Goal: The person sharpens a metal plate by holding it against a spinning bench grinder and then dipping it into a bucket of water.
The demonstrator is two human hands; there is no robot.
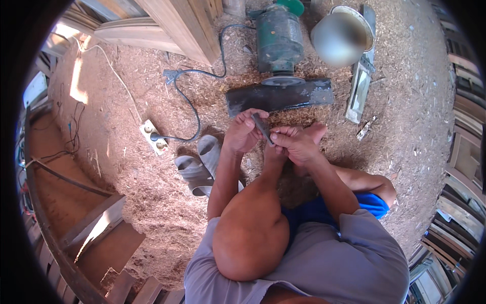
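Observation:
Between my two hands is a short, flat, dark grey strip (261, 128) that looks like metal, held aslant above my shin. My left hand (241, 134) pinches its upper end between thumb and fingers. The fingers of my right hand (297, 144) are closed at its lower end. Just beyond my hands lies a dark, worn board (283, 97). A green motor (279, 40) with a grey grinding wheel (283, 81) stands behind it, the wheel at the board's far edge.
A dark cable runs from the motor area to a white power strip (153, 138) on the left. Grey sandals (195, 167) lie beside my left arm. A bucket (365, 25) and a narrow framed piece (359, 91) are at the far right. Wood shavings cover the ground.

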